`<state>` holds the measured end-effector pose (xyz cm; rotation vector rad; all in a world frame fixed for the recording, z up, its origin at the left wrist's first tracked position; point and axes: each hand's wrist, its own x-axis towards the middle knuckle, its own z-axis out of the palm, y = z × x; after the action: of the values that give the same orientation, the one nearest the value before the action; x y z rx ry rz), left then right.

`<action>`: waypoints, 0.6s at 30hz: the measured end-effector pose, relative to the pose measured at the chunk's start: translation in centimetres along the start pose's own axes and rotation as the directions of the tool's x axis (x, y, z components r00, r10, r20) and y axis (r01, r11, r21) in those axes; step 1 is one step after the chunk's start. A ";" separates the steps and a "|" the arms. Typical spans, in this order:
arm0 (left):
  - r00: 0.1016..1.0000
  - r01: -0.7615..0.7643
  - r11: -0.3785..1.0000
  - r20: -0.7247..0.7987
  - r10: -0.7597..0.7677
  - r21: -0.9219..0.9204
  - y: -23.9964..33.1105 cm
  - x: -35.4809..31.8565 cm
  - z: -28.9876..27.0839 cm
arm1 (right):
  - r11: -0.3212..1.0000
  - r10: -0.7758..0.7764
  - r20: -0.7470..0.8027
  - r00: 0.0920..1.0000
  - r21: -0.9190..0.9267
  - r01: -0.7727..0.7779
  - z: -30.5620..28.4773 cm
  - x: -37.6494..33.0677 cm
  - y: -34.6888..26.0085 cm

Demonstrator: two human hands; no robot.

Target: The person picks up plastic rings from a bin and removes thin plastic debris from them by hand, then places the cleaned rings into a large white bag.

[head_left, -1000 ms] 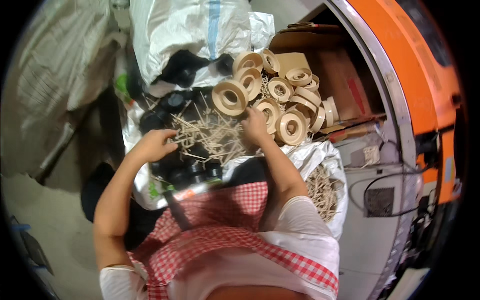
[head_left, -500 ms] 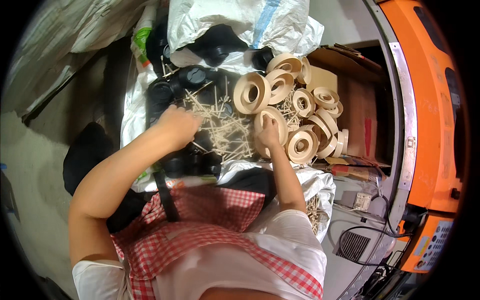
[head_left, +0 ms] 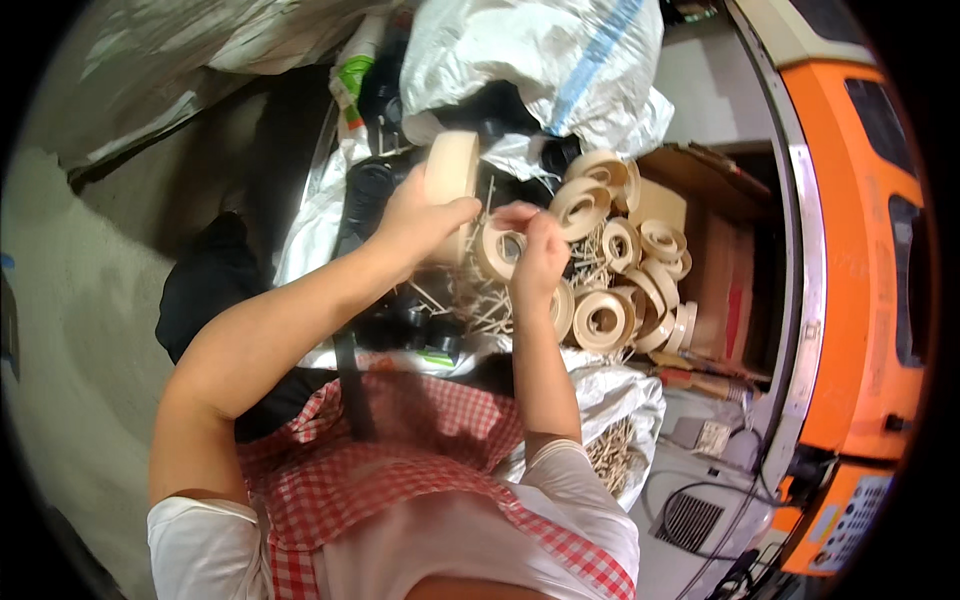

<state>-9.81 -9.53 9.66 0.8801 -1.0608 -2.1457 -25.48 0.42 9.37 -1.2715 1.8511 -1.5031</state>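
Note:
My left hand (head_left: pixel 415 222) grips a wide cream-coloured ring (head_left: pixel 455 165) on its edge, raised over the pile, thumb across its near side. Just right of it is my right hand (head_left: pixel 540 258), its fingers bent in toward the thumb and partly blurred; anything between them is too small to make out. Below the hands lie pale thin sticks (head_left: pixel 490 312), scattered loose over black parts. A cream ring (head_left: pixel 497 250) is partly hidden behind my right hand. More cream rings, some nested inside others, are heaped to the right, among them a nested pair (head_left: pixel 603 320).
Black round-capped parts (head_left: pixel 370 190) lie at the left of the pile. A white woven sack (head_left: pixel 520 50) bulges at the far side. An open cardboard box (head_left: pixel 715 250) stands right, beside an orange machine (head_left: pixel 850 250). Nearer, a white bag (head_left: pixel 620 450) holds more sticks.
My left hand has come up off the sticks and now holds a cream ring. My right hand has left the ring it touched and moved up beside the left. The view has shifted slightly.

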 end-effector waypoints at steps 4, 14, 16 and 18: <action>0.987 -0.140 0.988 -0.092 0.134 -0.072 3.1 0.3 -2.0 | 0.909 0.002 0.054 0.999 -0.416 0.020 2.5 6.4 9.2; 0.947 -0.236 0.971 -0.233 0.221 -0.042 4.3 1.7 -4.1 | 0.904 0.200 0.597 0.777 -0.417 0.088 9.8 8.9 6.8; 0.970 -0.179 0.975 -0.142 0.197 0.129 4.9 1.3 -3.4 | 0.801 0.088 0.572 0.816 -0.528 0.284 7.0 6.7 13.0; 0.968 -0.194 0.956 -0.116 0.223 0.219 4.1 1.3 -3.6 | 0.876 0.062 0.592 0.803 -0.418 0.241 4.4 4.5 16.7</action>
<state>-7.00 -14.16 11.06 0.9506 -1.2603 -1.7972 -30.44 -5.88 -6.54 -1.8223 1.7701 -0.5477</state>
